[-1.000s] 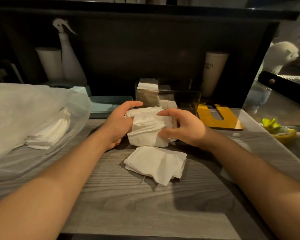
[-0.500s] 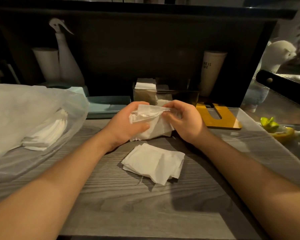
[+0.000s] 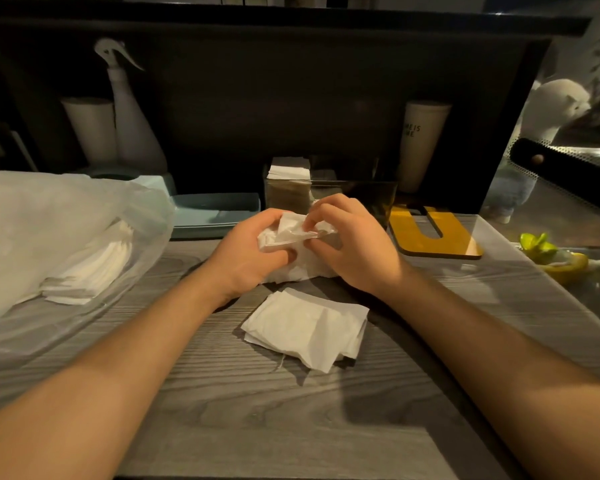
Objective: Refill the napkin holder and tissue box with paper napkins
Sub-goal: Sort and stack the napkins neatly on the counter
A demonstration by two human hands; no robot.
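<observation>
Both hands hold a bunch of white paper napkins (image 3: 293,233) just above the grey wooden counter. My left hand (image 3: 248,252) grips the bunch from the left. My right hand (image 3: 352,244) pinches its top edge with curled fingers. A loose pile of napkins (image 3: 307,327) lies on the counter in front of my hands. Behind them stands a clear napkin holder (image 3: 368,197) with a short stack of napkins (image 3: 288,169) in its left end. A yellow lid with a slot (image 3: 433,235) lies flat to the right of the holder.
A clear plastic bag (image 3: 42,237) with a stack of napkins (image 3: 87,271) inside lies at the left. A teal tray (image 3: 212,213), a spray bottle (image 3: 129,123) and white cups (image 3: 423,143) stand at the back. Lime pieces (image 3: 548,254) lie at the right.
My hands drew closer together and bunched the napkins, and my right fingers moved up to pinch the top edge. The pile on the counter has not moved.
</observation>
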